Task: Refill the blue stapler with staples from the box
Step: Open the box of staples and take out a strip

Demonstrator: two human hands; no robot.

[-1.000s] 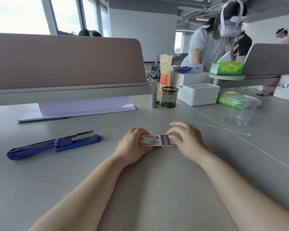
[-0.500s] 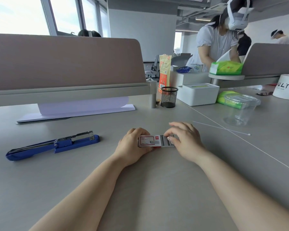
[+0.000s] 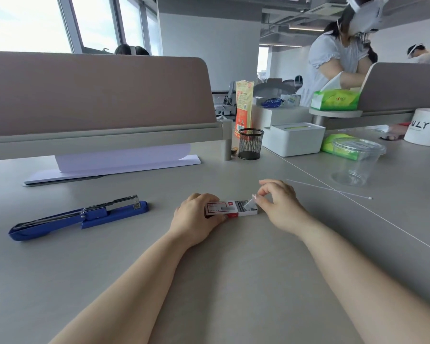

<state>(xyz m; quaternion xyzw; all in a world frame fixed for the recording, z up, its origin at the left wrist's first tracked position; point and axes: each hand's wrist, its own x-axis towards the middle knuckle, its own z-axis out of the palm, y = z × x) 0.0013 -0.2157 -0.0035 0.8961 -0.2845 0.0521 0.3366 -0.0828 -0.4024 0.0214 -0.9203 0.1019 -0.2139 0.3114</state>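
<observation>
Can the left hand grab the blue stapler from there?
Probably yes: bare desk lies between the left hand and the blue stapler, but it is holding the staple box, so it must let go first.

bare surface (image 3: 159,234) lies between the hands (image 3: 196,217) and the blue stapler (image 3: 80,217); a clear cup (image 3: 355,162) and thin stick (image 3: 333,192) stand rightward.

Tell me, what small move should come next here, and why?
Probably lift the staple strip clear of the box: the right hand pinches its raised end, the left hand steadies the box, and the blue stapler lies open.
</observation>
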